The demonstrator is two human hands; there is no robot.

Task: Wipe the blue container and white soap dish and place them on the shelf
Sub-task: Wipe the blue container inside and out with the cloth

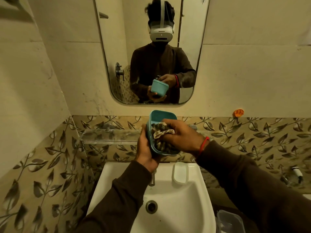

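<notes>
**Head view: container held over sink, cloth inside**

Head cam, looking down at sink (127, 179) w/ mirror (151, 47) above.

- Left hand (145, 148): closed around the blue container (161, 116), gripping its left wall and underside. Container held up in the air above the sink's back edge, in front of the glass shelf (109, 135), tilted so the open mouth faces the camera.
- Right hand (183, 137): fingers curled shut on a patterned cloth (162, 132), bunched and pushed inside the container. Cloth touches inner wall and lower part of interior; part spills over hand. Red thread on right wrist. Both sleeves dark brown.
- Soap dish (180, 172): white, lying on sink rim, right of tap (152, 179), apart from both hands. Looks flat; contents can't tell.
- Shelf: glass, wall-mounted on leaf-pattern tile, behind and left of container. Nothing of the task on it.
- Drain (151, 206) at basin centre, below hands.
- Orange hook (238, 113) on wall at right, well apart.
- Clear plastic lid/box (230, 221) at bottom right beside sink, partly cut off, can't tell which.
- Mirror reflection: same grip seen from front, container in both hands at chest height.
</notes>
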